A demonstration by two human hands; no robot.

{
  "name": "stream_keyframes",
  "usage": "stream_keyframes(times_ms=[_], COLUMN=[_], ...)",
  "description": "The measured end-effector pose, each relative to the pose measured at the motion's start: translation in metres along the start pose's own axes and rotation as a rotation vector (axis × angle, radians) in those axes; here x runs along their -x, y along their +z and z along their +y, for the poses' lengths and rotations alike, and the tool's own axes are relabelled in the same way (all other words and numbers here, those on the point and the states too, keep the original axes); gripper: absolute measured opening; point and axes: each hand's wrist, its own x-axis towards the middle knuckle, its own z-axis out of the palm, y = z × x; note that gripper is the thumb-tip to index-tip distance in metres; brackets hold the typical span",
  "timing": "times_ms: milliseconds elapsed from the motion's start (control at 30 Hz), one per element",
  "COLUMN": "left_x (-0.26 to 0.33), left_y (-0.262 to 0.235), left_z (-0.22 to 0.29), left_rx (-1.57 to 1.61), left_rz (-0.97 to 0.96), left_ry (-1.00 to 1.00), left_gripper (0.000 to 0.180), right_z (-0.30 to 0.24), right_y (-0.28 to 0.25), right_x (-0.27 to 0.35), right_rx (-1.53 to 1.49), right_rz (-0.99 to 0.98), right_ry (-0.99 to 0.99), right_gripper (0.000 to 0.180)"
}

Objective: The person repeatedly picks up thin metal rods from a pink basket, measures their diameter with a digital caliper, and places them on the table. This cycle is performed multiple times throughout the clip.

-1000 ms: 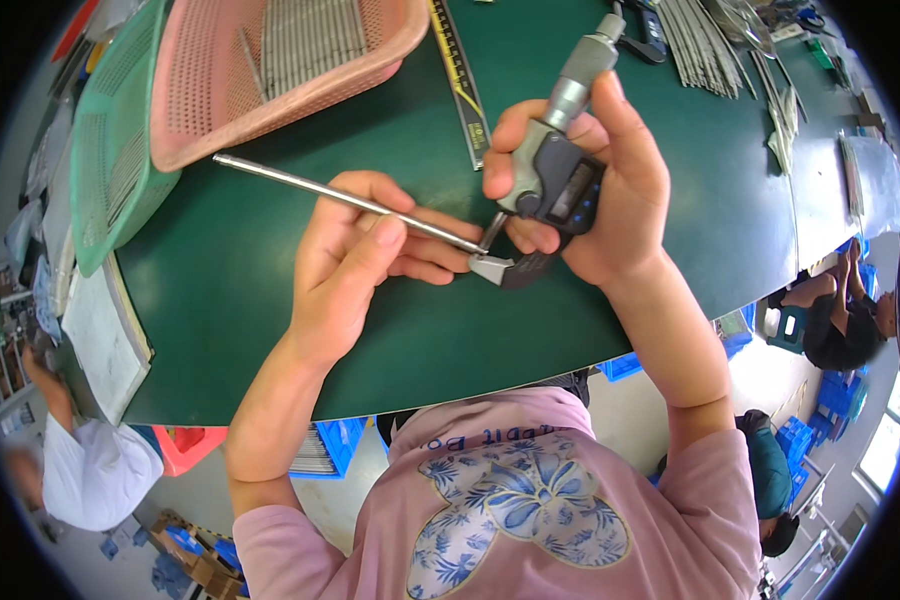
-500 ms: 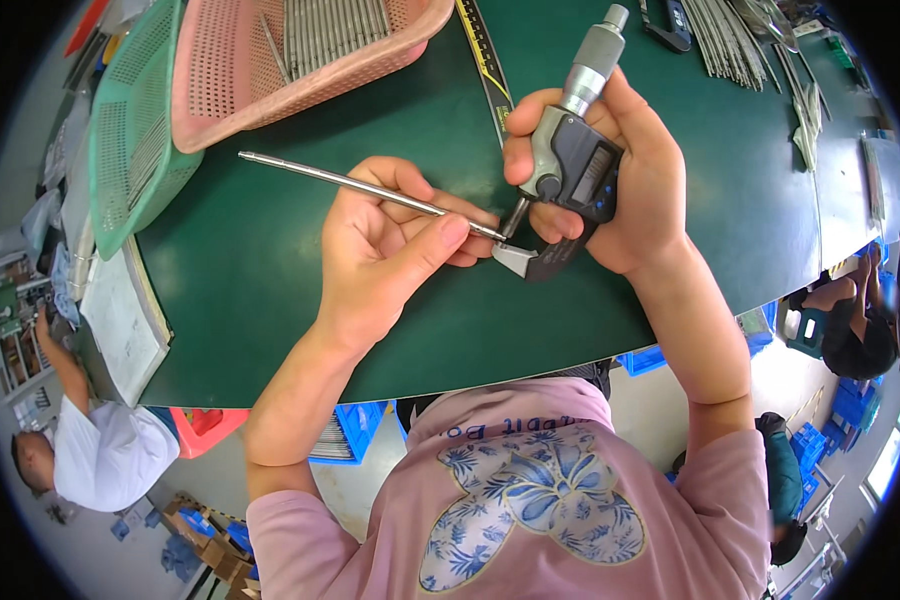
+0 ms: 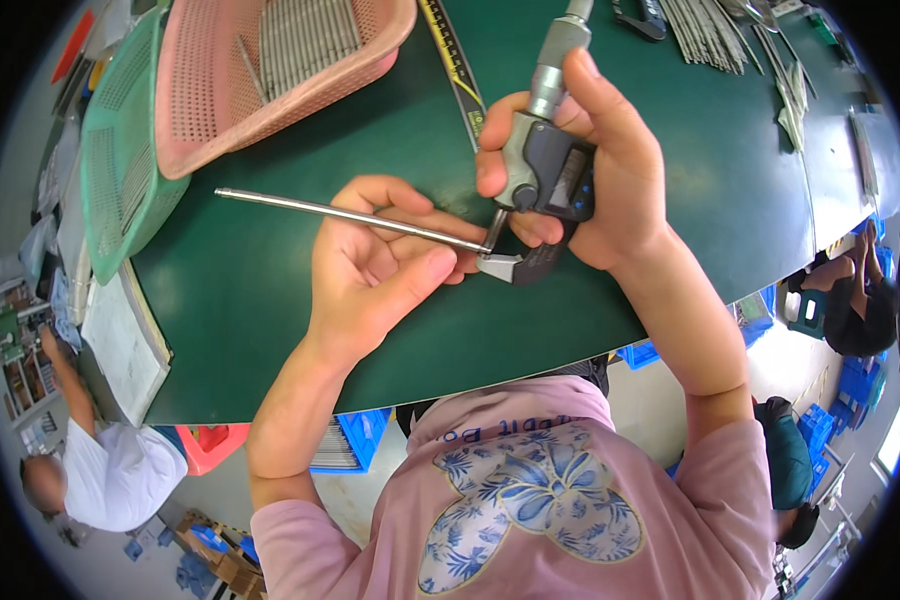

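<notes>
Green mesh of one basket (image 3: 120,170) fills the far left of the table (image 3: 270,300), with a pink basket (image 3: 270,70) of metal rods leaning beside it. Moving right, a thin steel rod (image 3: 350,212) lies level above the tabletop, its free end pointing at the baskets. The left hand (image 3: 370,275) is wrapped around the rod's near end, thumb and curled fingers pinching it close to where it enters the measuring gauge (image 3: 540,170). That gauge, a grey and black digital one with a small screen, stands nearly upright in the right hand (image 3: 610,170), which is closed around its body with the thumb up by the turning barrel. The rod's tip sits in the gap of the gauge frame, between its two measuring faces. For a good reading, I judge that the rod should stay square to those faces, the barrel should be turned gently until contact, and the screen kept facing the eyes. Farther right, more rods (image 3: 705,35) lie on the table.
</notes>
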Motion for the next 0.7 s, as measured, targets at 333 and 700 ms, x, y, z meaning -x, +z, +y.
stream_keyframes(times_ms=[333, 700], left_x=[0.0020, 0.0020], left_y=[0.0039, 0.0026], left_z=[-0.0034, -0.0044], left_rx=[-0.010, 0.011], left_rz=[0.076, 0.053], left_ry=[-0.006, 0.029], left_gripper=[0.024, 0.023], right_z=[0.0034, 0.0028], right_y=[0.0005, 0.0000], right_x=[-0.0002, 0.0002], right_rx=[-0.015, -0.039], right_rz=[-0.063, -0.089], right_ry=[-0.029, -0.008], right_gripper=[0.061, 0.062])
